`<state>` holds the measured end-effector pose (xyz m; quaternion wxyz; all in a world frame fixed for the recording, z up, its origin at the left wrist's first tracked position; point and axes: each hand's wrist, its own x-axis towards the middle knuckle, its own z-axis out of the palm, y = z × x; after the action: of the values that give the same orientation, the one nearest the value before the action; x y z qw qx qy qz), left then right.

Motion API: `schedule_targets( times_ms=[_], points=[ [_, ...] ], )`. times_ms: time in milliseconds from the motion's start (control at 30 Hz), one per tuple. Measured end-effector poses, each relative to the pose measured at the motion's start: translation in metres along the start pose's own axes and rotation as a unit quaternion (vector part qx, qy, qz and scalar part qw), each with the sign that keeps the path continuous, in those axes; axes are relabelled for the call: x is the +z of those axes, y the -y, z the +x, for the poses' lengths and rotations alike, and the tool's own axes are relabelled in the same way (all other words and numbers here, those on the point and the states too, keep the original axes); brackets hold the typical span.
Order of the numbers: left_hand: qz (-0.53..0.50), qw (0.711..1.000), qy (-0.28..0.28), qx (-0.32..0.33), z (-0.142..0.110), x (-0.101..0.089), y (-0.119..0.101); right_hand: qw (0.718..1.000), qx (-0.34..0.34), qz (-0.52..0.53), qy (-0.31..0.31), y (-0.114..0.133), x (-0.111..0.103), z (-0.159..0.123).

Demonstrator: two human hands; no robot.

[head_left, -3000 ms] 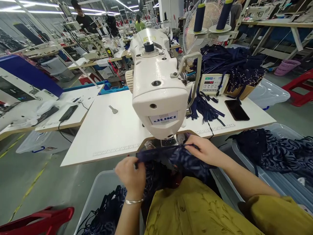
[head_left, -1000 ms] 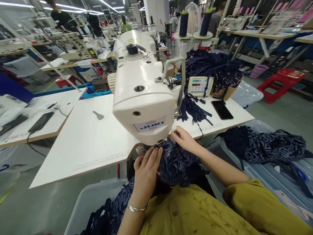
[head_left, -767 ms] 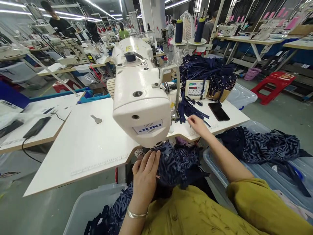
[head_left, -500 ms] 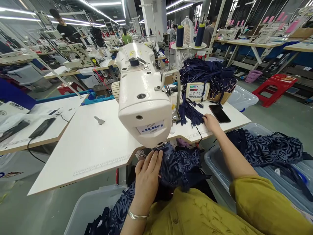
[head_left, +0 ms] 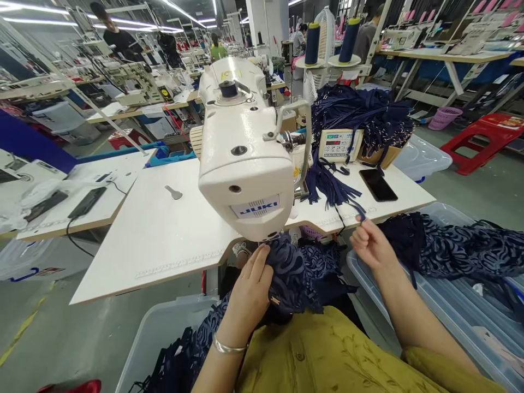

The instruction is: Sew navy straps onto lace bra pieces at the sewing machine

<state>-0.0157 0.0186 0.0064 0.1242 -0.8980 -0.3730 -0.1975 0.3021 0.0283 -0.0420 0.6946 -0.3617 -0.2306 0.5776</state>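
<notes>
My left hand (head_left: 251,284) presses a navy patterned garment (head_left: 292,273) at the needle area beneath the white sewing machine (head_left: 248,147), its fingers closed together on the cloth's edge. Below the table edge, the garment drapes over my lap. My right hand (head_left: 371,245) pinches the end of a thin navy strap (head_left: 358,208) between thumb and finger, just off the table's front edge. That strap trails back to a bundle of navy straps (head_left: 331,183) lying beside the machine. The machine head hides the needle and presser foot.
A phone (head_left: 379,184) and a control panel (head_left: 339,146) are right of the machine, before a large strap pile (head_left: 356,117). A grey metal piece (head_left: 173,192) lies on the left tabletop. Plastic bins (head_left: 164,322) with garments flank my lap. Co-workers are in the background.
My right hand has drawn back from the strap bundle toward me, pulling one strap's end off the table. My left hand remains on the garment. The view has shifted slightly.
</notes>
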Motion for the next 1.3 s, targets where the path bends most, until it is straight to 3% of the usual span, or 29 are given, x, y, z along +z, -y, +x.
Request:
schedule_targets(
  times_ms=[67, 167, 267, 467, 567, 700, 933, 1000, 1167, 1300],
  points=[
    [-0.013, 0.999, 0.041, 0.025, -0.002, -0.006, 0.001, 0.996, 0.08, -0.006, 0.035, -0.02, 0.011, -0.019],
    [-0.031, 0.993, 0.114, 0.001, -0.003, -0.017, -0.004, 0.977, 0.192, -0.029, 0.088, -0.045, 0.028, -0.031],
    [-0.059, 0.986, 0.151, -0.027, 0.001, -0.027, -0.014, 0.965, 0.24, 0.004, 0.104, -0.059, 0.046, -0.027],
    [-0.012, 0.988, 0.107, -0.113, 0.025, -0.017, -0.028, 0.983, 0.153, 0.035, 0.1, -0.06, 0.092, -0.004],
    [-0.031, 0.992, 0.073, -0.098, 0.029, -0.008, -0.027, 0.981, 0.143, 0.009, 0.134, -0.058, 0.108, 0.002],
    [-0.109, 0.992, 0.044, -0.036, 0.018, -0.004, -0.021, 0.978, 0.138, -0.061, 0.145, -0.059, 0.113, 0.004],
    [-0.215, 0.969, -0.079, -0.098, 0.005, 0.006, -0.014, 0.984, 0.033, -0.138, 0.103, -0.073, 0.11, -0.005],
    [-0.221, 0.967, -0.09, -0.095, 0.004, 0.009, -0.015, 0.986, 0.043, -0.127, 0.094, -0.075, 0.111, -0.008],
    [-0.201, 0.971, -0.092, -0.091, 0.004, 0.009, -0.016, 0.981, 0.148, -0.075, 0.102, -0.068, 0.11, -0.01],
    [-0.197, 0.971, -0.099, -0.097, 0.004, 0.009, -0.016, 0.98, 0.153, -0.006, 0.125, -0.059, 0.112, -0.012]
  ],
)
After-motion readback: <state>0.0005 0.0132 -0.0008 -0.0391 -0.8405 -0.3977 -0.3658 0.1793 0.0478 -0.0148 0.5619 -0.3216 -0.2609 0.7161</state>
